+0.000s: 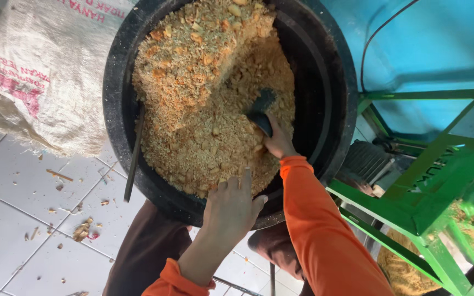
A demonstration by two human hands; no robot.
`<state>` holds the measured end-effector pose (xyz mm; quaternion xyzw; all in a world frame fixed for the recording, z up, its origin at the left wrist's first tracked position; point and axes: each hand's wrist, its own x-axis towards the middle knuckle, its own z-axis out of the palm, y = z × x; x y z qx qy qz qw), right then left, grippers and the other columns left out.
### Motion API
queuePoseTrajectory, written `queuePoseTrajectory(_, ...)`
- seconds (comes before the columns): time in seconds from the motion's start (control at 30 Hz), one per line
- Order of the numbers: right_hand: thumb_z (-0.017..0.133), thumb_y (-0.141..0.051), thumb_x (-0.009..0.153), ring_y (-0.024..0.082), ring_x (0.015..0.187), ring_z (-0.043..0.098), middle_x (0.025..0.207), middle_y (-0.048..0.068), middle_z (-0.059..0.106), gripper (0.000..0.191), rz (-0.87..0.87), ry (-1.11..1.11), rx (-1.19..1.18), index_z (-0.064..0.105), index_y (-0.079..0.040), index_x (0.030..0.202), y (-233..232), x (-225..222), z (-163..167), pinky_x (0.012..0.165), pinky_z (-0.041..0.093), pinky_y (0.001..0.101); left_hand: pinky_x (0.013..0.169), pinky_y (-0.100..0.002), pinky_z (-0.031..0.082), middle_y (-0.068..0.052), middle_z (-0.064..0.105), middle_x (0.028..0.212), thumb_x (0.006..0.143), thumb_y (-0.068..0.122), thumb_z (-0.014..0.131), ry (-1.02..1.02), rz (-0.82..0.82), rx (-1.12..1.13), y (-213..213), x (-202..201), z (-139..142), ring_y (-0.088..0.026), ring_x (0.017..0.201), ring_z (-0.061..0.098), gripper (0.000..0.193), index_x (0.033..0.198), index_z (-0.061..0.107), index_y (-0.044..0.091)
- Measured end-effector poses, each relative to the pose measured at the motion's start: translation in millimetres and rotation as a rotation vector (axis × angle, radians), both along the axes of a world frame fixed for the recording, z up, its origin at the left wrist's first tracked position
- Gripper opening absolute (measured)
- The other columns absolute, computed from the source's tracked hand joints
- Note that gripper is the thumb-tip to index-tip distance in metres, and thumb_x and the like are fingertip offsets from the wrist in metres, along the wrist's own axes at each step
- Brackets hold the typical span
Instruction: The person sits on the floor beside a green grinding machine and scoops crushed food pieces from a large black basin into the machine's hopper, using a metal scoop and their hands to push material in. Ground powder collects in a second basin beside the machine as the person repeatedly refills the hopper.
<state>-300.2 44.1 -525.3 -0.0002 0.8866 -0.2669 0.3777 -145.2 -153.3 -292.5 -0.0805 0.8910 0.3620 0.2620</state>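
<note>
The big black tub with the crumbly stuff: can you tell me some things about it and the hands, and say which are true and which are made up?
1. The black tub holds orange-brown crumbly meal. True.
2. The right hand grips a dark scoop dug into the meal. True.
3. The left hand holds a spoon. False: it holds nothing and rests open on the tub's near rim.
4. The sleeves are blue. False: the sleeves are orange.
5. A white woven sack lies beside the tub on the tiled floor. True.
6. The frame on the right is red. False: the metal frame is green.
</note>
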Motion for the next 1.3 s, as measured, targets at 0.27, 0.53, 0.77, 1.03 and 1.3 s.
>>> queuePoseTrajectory(0.27,0.066,-0.001,0.084,0.026,0.104,0.057,0.113,0.015,0.062,0.063,0.009,-0.049,-0.265,0.052,-0.008,0.145,37,24,-1,0.092,0.047,0.0361,0.080,-0.051,0.054,-0.021,0.067,0.103,0.089,0.046,0.072,0.080,-0.003,-0.029,5,4,3,-0.039,0.093,0.069,0.075,0.141,0.046,-0.002)
queuePoseTrajectory(0.53,0.059,-0.028,0.100,0.037,0.092,0.072,0.115,0.018,0.075,0.038,0.069,0.162,0.036,0.067,-0.014,0.135,-88,-75,-7,0.085,0.056,0.0484,0.085,-0.050,0.053,-0.020,0.067,0.103,0.087,0.045,0.073,0.028,-0.020,-0.076,-3,5,-9,-0.038,0.095,0.068,0.077,0.142,0.045,-0.001)
queuePoseTrajectory(0.77,0.063,-0.032,0.096,0.040,0.100,0.070,0.115,0.019,0.072,0.031,0.123,0.354,0.066,0.077,-0.015,0.119,-157,-77,-43,0.090,0.055,0.0506,0.091,-0.051,0.049,-0.020,0.065,0.104,0.089,0.049,0.071,-0.052,-0.035,-0.040,-6,2,-14,-0.038,0.097,0.067,0.076,0.142,0.045,0.001)
queuePoseTrajectory(1.03,0.063,-0.030,0.100,0.043,0.106,0.067,0.114,0.022,0.072,0.031,0.199,0.700,-0.165,0.075,-0.007,0.116,-130,-54,-56,0.095,0.051,0.0518,0.086,-0.049,0.052,-0.022,0.064,0.106,0.089,0.047,0.071,-0.086,-0.034,-0.032,-7,1,-15,-0.037,0.099,0.066,0.079,0.146,0.041,0.000)
queuePoseTrajectory(1.3,0.048,-0.049,0.114,0.046,0.114,0.064,0.119,0.029,0.070,0.056,-0.009,0.283,0.398,0.072,0.002,0.116,17,-32,-40,0.103,0.049,0.0546,0.085,-0.050,0.052,-0.021,0.066,0.104,0.090,0.046,0.069,-0.046,-0.042,-0.041,-5,3,-8,-0.037,0.097,0.067,0.078,0.146,0.043,-0.001)
